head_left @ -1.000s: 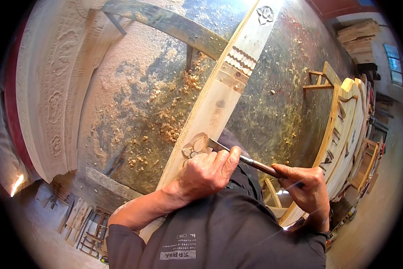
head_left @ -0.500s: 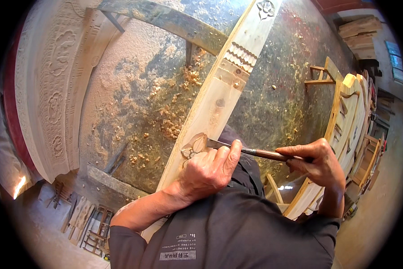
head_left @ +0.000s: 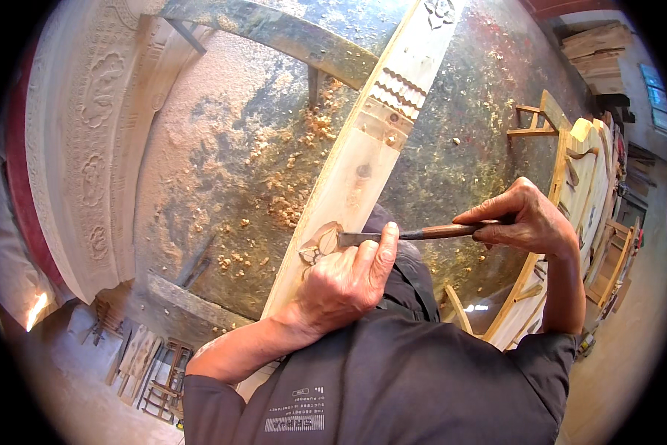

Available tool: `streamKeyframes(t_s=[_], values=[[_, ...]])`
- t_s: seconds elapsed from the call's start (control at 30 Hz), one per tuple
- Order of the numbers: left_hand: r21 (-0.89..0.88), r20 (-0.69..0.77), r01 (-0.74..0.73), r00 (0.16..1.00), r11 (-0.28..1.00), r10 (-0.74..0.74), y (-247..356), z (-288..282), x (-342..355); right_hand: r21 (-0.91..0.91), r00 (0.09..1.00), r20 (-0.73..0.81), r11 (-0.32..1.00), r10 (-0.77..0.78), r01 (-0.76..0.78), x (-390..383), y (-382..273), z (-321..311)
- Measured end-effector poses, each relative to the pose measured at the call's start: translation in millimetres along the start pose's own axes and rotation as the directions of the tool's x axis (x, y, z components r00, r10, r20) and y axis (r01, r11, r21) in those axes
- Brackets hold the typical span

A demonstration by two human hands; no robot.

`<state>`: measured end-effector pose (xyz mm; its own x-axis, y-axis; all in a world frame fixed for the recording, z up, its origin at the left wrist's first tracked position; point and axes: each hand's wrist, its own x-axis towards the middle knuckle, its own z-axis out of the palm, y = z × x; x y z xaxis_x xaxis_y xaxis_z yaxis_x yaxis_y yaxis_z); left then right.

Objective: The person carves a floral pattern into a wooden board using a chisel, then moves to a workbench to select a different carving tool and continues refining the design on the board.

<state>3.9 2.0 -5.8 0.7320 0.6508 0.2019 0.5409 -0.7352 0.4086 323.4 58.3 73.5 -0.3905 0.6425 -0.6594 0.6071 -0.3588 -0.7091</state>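
While the pale wooden plank (head_left: 363,167) runs diagonally up and away from the hands, its grain looks smooth and light, with a dark knot and zigzag bands carved further up. Right beside the left hand (head_left: 344,285) there's a curly leaf-like motif (head_left: 320,243) cut into the wood. That left hand rests on the plank, fingers curled closed around the flat metal blade of the chisel (head_left: 415,234), thumb up along it. The right hand (head_left: 522,220) is wrapped tight round the reddish-brown wooden handle, out to the side. Loose wood shavings (head_left: 289,204) lie scattered over the mottled, rough grey-green surface (head_left: 222,163) past the left hand.
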Motion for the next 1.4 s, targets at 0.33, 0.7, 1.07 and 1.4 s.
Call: streamKeyframes(t_s=[0.33,0.7,1.07,1.4], values=[[0.034,-0.078,-0.058,0.995,0.998,0.061,-1.4,-6.1,-0.3,0.055,0.978,-0.204,0.997,-0.040,0.052,-33.6,9.8,32.0],[0.016,-0.085,-0.081,0.993,0.997,0.082,-0.9,-8.0,-2.6,-0.118,0.928,-0.365,0.992,-0.080,0.039,-65.9,-23.2,70.3],[-0.054,-0.084,-0.061,0.995,0.997,0.057,-1.7,-10.6,-0.4,-0.153,0.937,-0.349,0.988,-0.032,-0.023,-63.6,-37.5,65.0],[-0.044,-0.078,-0.043,0.996,0.998,0.039,-1.8,-7.0,1.2,-0.092,0.971,-0.238,0.996,-0.031,0.010,-46.2,-26.5,40.4]])
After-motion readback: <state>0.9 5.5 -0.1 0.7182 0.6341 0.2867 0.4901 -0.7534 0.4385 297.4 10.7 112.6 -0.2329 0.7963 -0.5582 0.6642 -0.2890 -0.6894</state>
